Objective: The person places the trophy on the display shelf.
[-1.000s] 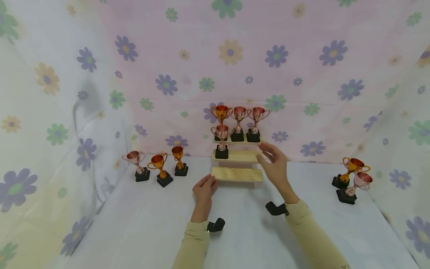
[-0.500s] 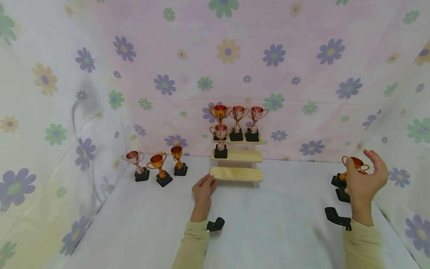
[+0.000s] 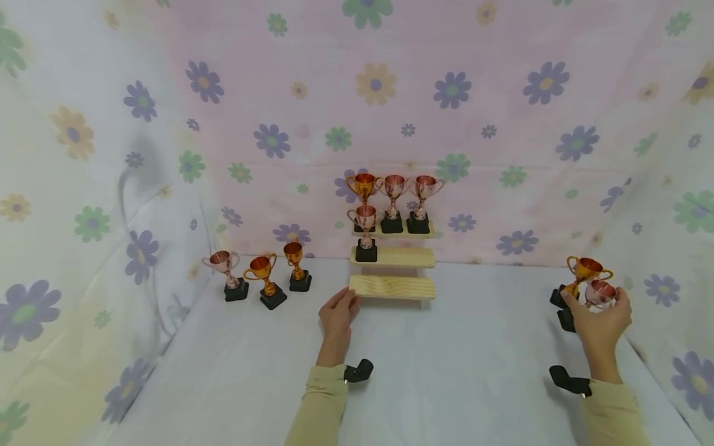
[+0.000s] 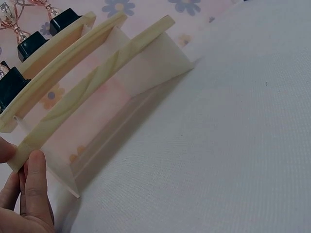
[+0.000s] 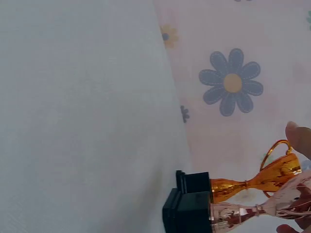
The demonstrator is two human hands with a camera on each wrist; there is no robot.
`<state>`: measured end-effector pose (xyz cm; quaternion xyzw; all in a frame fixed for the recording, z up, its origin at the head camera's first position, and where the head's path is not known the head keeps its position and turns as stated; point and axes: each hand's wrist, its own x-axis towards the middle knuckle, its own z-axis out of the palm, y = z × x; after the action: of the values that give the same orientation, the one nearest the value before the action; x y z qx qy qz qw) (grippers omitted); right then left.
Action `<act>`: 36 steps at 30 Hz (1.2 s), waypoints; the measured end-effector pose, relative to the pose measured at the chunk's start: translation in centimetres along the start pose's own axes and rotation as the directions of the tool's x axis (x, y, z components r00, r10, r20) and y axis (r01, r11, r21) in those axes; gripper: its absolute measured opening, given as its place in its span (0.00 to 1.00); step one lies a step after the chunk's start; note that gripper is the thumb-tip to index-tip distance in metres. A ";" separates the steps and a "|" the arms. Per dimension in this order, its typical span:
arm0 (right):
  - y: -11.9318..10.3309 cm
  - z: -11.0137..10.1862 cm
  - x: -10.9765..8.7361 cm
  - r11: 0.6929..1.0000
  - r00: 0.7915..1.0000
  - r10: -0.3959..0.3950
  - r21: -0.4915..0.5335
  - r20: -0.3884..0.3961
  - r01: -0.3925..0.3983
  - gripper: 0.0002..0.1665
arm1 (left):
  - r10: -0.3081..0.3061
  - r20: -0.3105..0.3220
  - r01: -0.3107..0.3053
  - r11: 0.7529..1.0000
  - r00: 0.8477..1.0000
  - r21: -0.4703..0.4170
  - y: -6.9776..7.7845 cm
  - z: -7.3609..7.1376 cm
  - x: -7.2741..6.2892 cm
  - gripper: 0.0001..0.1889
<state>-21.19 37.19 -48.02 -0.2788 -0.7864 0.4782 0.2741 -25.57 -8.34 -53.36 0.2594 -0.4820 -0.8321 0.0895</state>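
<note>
My left hand (image 3: 336,317) pinches the left end of the lowest board of a three-step wooden display stand (image 3: 393,287); the left wrist view shows thumb and fingers on that board (image 4: 92,82). At the far right, my right hand (image 3: 601,327) is spread around the cup of a pink-copper trophy (image 3: 600,291), thumb and fingers wide apart. Its black base (image 5: 194,213) stands on the table. A gold trophy (image 3: 587,269) stands close behind it, near my thumb (image 5: 300,138). Part of the pink cup is hidden by my hand.
On the top step stand a gold trophy (image 3: 365,184) and two pink-copper ones (image 3: 393,186); another pink-copper trophy (image 3: 365,218) is on the middle step's left end. Left of the stand are a pink-copper trophy (image 3: 222,261) and two gold ones (image 3: 261,269). Flowered cloth (image 3: 312,93) hangs behind.
My right hand has gone from the stand's right side to the far-right trophies, then lowered around the pink-copper one. My left hand stays on the lowest board.
</note>
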 end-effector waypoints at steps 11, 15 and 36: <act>0.9 2.0 -0.6 0.991 0.970 -0.090 0.074 -0.225 0.109 0.36 | -0.007 0.006 0.007 1.000 1.000 -0.003 0.0 0.0 0.0 0.16; 0.9 2.1 -0.6 0.982 0.957 -0.102 0.126 -0.270 0.140 0.37 | -0.014 0.001 0.014 1.000 1.000 0.001 -0.1 0.0 0.0 0.16; 0.7 0.7 -2.5 0.896 0.965 -0.040 0.418 -0.260 0.150 0.30 | 0.007 0.000 -0.007 1.000 1.000 -0.015 -0.2 0.0 0.2 0.16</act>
<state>-19.78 35.26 -49.30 -0.2286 -0.6330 0.5891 0.4473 -25.69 -8.27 -53.60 0.2570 -0.4765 -0.8354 0.0946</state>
